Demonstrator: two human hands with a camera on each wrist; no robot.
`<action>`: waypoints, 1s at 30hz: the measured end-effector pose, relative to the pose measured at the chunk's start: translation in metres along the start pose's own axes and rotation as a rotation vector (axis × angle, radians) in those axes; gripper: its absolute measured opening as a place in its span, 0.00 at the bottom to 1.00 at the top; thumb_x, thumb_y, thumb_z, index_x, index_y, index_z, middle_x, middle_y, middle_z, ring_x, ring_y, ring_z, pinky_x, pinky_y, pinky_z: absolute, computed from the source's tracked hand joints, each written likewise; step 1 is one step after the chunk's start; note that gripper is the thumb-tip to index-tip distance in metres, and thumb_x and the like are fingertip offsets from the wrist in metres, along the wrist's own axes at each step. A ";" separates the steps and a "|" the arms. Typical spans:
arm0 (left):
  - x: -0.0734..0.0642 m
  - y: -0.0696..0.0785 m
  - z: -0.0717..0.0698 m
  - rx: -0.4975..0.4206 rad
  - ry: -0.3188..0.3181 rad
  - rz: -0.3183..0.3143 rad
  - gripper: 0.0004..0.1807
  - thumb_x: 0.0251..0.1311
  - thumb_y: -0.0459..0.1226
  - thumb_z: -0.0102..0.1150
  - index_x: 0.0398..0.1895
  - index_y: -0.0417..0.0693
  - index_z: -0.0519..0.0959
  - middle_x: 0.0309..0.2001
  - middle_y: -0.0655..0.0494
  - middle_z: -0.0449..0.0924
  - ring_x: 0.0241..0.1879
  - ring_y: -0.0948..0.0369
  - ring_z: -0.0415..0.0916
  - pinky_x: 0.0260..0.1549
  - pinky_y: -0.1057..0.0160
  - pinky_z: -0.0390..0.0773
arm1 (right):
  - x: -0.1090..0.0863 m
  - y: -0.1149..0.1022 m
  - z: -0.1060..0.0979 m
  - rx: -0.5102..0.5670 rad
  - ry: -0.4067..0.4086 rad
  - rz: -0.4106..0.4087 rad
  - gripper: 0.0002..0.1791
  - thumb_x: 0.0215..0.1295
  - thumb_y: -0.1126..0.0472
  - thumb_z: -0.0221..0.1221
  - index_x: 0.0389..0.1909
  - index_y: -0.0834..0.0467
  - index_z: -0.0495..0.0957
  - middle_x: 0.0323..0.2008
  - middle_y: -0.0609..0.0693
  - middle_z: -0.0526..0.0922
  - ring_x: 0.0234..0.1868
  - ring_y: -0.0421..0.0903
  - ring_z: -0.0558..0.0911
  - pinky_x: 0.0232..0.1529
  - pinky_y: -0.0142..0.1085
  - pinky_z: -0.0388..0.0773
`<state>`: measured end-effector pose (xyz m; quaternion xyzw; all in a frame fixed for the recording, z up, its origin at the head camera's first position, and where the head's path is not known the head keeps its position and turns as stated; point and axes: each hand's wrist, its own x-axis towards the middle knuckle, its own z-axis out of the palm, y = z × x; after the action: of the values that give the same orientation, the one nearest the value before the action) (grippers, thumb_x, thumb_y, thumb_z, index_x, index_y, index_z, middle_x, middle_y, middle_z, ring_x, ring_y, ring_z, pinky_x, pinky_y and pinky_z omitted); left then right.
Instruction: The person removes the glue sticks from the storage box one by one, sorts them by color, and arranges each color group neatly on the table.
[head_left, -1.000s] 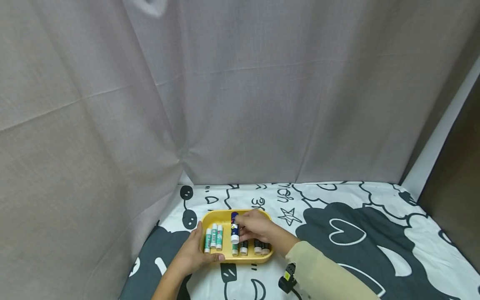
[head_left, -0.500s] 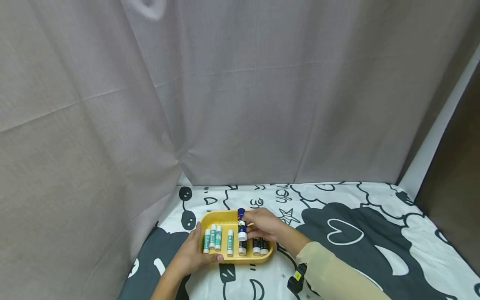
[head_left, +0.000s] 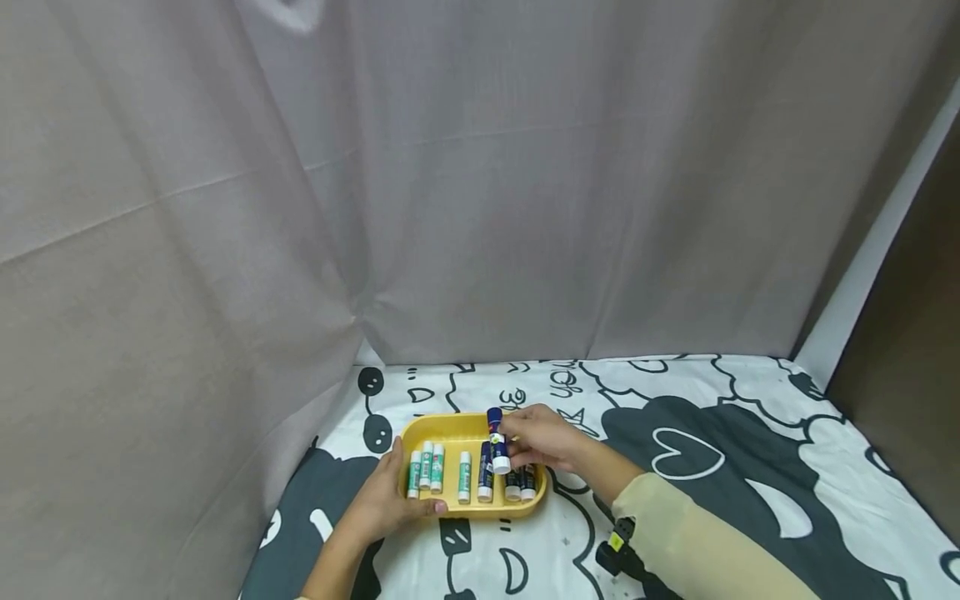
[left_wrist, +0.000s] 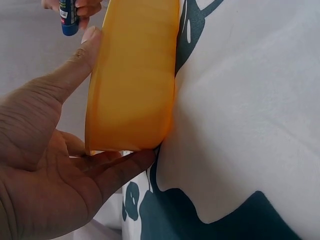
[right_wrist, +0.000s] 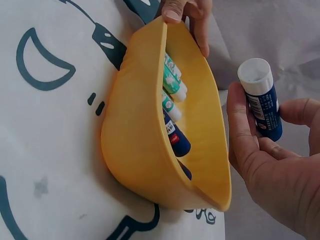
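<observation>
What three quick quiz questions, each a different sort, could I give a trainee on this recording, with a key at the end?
1. Count: in the head view, how many green-labelled sticks lie in the yellow tray?

2. True or false: the person's left hand is touching the yellow tray.

3. Multiple choice: where is the dark blue stick that the right hand holds?
A) Flat on the tray's floor
B) Raised above the tray
C) Lying on the patterned cloth

Key:
1. Four: three grouped together and one apart.
2. True.
3. B.
</observation>
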<state>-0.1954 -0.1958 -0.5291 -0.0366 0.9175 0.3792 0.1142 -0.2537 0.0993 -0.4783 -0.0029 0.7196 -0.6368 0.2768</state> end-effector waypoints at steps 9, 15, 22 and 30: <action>-0.001 -0.002 0.001 0.010 -0.006 -0.030 0.84 0.40 0.57 0.93 0.92 0.42 0.42 0.87 0.29 0.54 0.82 0.29 0.60 0.79 0.27 0.65 | -0.003 -0.001 -0.008 -0.008 -0.036 0.005 0.29 0.72 0.60 0.60 0.68 0.73 0.78 0.50 0.62 0.89 0.37 0.45 0.86 0.38 0.32 0.92; 0.001 0.000 0.000 0.003 -0.012 -0.015 0.85 0.39 0.57 0.93 0.92 0.43 0.42 0.87 0.30 0.54 0.82 0.29 0.61 0.79 0.28 0.66 | -0.008 -0.004 -0.015 -0.055 0.021 0.017 0.28 0.71 0.59 0.61 0.67 0.70 0.80 0.51 0.60 0.89 0.39 0.46 0.86 0.37 0.32 0.91; 0.000 -0.001 -0.005 -0.017 0.000 0.025 0.83 0.42 0.56 0.92 0.92 0.40 0.42 0.87 0.31 0.55 0.82 0.31 0.62 0.80 0.29 0.66 | -0.018 -0.008 -0.025 -0.088 0.065 0.012 0.25 0.73 0.59 0.61 0.64 0.70 0.81 0.54 0.62 0.88 0.45 0.49 0.87 0.43 0.37 0.93; 0.000 -0.001 -0.004 -0.009 -0.015 0.009 0.84 0.43 0.57 0.92 0.92 0.42 0.41 0.87 0.30 0.54 0.82 0.31 0.61 0.80 0.28 0.65 | -0.027 0.002 -0.038 -0.117 0.101 0.032 0.24 0.75 0.58 0.61 0.64 0.69 0.81 0.54 0.61 0.88 0.45 0.49 0.88 0.42 0.36 0.93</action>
<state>-0.1958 -0.1992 -0.5274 -0.0301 0.9151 0.3840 0.1190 -0.2458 0.1441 -0.4682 0.0246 0.7687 -0.5884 0.2495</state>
